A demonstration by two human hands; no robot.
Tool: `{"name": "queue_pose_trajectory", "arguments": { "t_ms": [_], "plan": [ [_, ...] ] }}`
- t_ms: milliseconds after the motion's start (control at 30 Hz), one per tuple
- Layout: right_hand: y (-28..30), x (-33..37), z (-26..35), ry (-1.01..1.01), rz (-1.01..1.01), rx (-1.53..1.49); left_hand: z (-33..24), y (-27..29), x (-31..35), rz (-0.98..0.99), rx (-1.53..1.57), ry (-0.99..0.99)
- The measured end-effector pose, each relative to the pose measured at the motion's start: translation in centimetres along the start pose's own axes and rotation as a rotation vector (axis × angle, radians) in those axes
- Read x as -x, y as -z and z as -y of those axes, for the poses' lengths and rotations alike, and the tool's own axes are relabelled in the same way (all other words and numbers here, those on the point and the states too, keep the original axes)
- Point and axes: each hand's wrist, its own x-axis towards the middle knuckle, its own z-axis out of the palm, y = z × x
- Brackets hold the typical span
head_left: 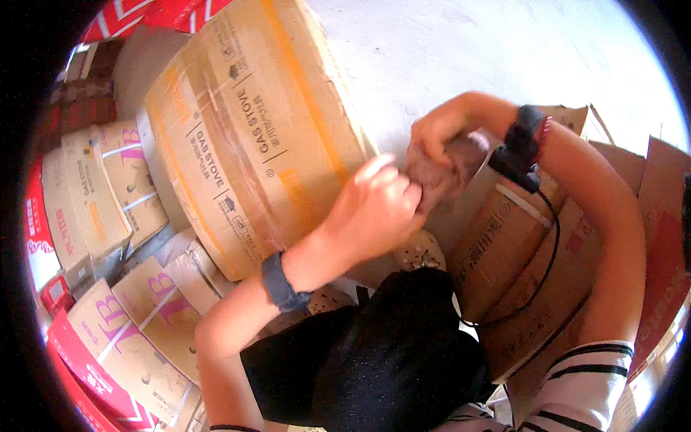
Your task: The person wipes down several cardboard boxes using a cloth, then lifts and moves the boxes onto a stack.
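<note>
A crumpled brownish-pink bundle (pixel 452 171), blurred and partly shiny, is between my two hands; its exact kind does not show. My right hand (pixel 448 131) curls over it from above, fingers bent around it. From the left, my left hand (pixel 378 205) meets the bundle with curled fingers, knuckles upward and thumb side toward the carton. Right beside my left hand stands a large tan carton (pixel 252 137) with printed sides, orange stripes and brown packing tape along its middle. Dark straps circle both wrists, and a small black device (pixel 515 160) with a cable sits on the right one.
Several strapped tan cartons (pixel 90 194) with purple print are stacked on the left. More brown cartons (pixel 497 245) lean close to my right arm. Red-and-white boxes (pixel 137 21) show at the upper left. Pale floor (pixel 432 50) lies beyond my hands.
</note>
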Motion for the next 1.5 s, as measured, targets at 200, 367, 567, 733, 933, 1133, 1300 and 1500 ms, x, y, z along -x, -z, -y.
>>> {"name": "queue_pose_trajectory", "arguments": {
  "t_ms": [200,367,567,733,933,1133,1300,1500],
  "plan": [
    [2.7,8.2,3.0,0.466,-0.717,-0.469,6.4,6.7,0.5,-0.439,-0.309,0.064],
    [5.0,9.2,7.0,0.762,-1.003,-0.61,18.1,12.3,9.5,-0.667,-0.484,0.49],
    [6.9,7.2,19.6,0.682,-1.429,0.067,28.9,8.4,21.9,-0.82,0.0,1.429],
    [12.3,6.0,27.2,0.493,-1.51,0.624,26.1,8.5,19.3,-0.81,-0.11,1.468],
    [16.8,-1.0,27.9,0.551,-1.156,0.359,26.2,9.0,19.7,-0.802,-0.056,1.524],
    [20.3,-2.2,28.2,0.215,-0.89,0.623,26.8,9.4,18.9,-0.781,-0.137,1.523],
    [17.7,-6.7,34.1,-0.09,-0.988,0.748,26.8,10.5,19.3,-0.677,0.018,1.674],
    [16.5,-18.1,40.2,0.104,-0.853,0.699,27.3,9.8,20.2,-0.629,-0.045,1.713]
  ]
}}
